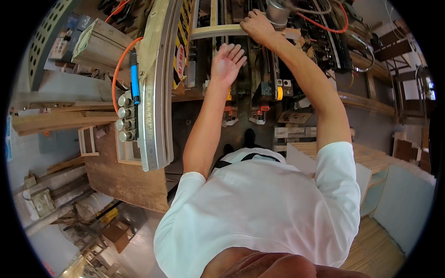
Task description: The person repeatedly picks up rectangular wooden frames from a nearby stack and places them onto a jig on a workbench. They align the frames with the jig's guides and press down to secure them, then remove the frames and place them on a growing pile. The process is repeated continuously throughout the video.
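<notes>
The left hand (227, 61) is spread open, palm up, just below a curved pale wooden strip (218, 31) lying on the far machine bed. The right hand (257, 26) is closed on the strip's right end, beside a metal cylinder (277, 10).

Right hand (257, 25) grips wooden strip (218, 31), left hand (227, 62) open

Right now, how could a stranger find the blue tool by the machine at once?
Start at the long curved metal guard on the machine, left of the person's open left hand. On its left edge hangs the blue tool, joined to an orange hose. It is the only blue thing there; the cylinders below are silver.
</notes>
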Tool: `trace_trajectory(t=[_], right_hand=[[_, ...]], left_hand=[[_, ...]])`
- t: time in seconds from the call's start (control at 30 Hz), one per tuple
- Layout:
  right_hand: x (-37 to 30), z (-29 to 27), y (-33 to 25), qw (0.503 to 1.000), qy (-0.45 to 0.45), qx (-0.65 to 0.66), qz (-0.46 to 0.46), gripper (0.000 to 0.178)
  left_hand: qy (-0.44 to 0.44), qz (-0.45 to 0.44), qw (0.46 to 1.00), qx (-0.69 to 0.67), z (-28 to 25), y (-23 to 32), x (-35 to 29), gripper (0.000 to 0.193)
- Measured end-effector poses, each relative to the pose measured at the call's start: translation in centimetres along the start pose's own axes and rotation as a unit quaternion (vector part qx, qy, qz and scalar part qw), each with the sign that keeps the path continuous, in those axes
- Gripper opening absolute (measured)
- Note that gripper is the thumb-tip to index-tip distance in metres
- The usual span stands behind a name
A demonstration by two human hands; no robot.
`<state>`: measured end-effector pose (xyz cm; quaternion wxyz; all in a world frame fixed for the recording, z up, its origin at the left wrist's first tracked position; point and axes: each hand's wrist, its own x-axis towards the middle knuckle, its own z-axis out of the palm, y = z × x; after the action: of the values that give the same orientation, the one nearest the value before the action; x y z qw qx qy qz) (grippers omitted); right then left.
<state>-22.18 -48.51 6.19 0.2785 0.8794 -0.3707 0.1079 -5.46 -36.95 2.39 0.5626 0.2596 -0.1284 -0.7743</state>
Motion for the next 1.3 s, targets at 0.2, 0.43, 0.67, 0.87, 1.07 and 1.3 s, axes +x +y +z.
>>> trace_trajectory(t=[0.2, 0.43, 0.67, 0.87, 1.07, 1.3], right_hand=[[1.1, -0.3, -0.1, 0.994, -0.068, 0.084, 0.006, 0.011], [1.3, -0.4, -0.3, 0.992, -0.092, 0.085, -0.015, 0.016], [1.5, -0.3, 0.1, 0.991, -0.079, 0.103, -0.029, 0.018], [1.9, -0.5, -0.2, 0.983, -0.142, 0.111, -0.030, 0.021], [1.8, 1.2, 0.1, 0.983, -0.150, 0.110, -0.005, 0.018], [3.2, -0.1, -0.9, 0.967, -0.225, 0.110, 0.048, 0.027]], left_hand=[[-0.005, 0.031, 0.995, -0.095, 0.7, -1.4, 7.4, 0.087], [0.006, 0.085, 0.977, -0.194, 1.7, -2.3, 9.1, 0.086], [0.101, 0.073, 0.973, -0.195, 0.5, -4.5, 4.0, 0.047], [0.108, 0.042, 0.977, -0.181, -0.4, -8.0, -5.6, 0.029], [0.043, -0.020, 0.987, -0.154, -1.6, -9.8, -18.7, 0.030], [0.070, -0.085, 0.981, -0.160, -5.9, -10.5, -31.4, 0.037]])
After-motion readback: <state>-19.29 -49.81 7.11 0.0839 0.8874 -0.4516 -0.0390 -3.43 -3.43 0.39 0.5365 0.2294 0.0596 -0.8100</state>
